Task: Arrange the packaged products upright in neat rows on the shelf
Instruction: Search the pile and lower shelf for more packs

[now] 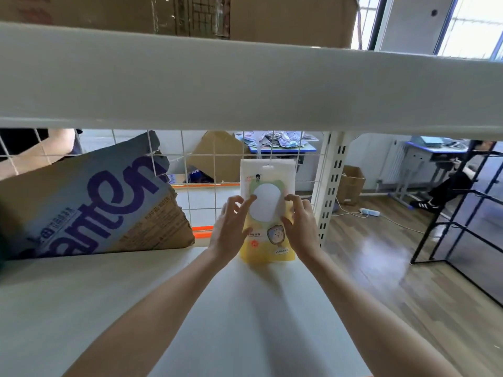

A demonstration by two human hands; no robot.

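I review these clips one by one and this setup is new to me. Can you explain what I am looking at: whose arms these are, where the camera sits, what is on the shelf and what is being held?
There is no robot here. A person wears a wide-angle camera on the head, so the single picture looks forward and down along their own bare arms.

The left hand and right hand hold a yellow and white product package by its two sides, upright, with its bottom edge on the white shelf, close to the wire mesh back.

To the left a large cardboard box with purple lettering leans on the same shelf. Another shelf board runs above. Behind the mesh you see a room with desks and more boxes.
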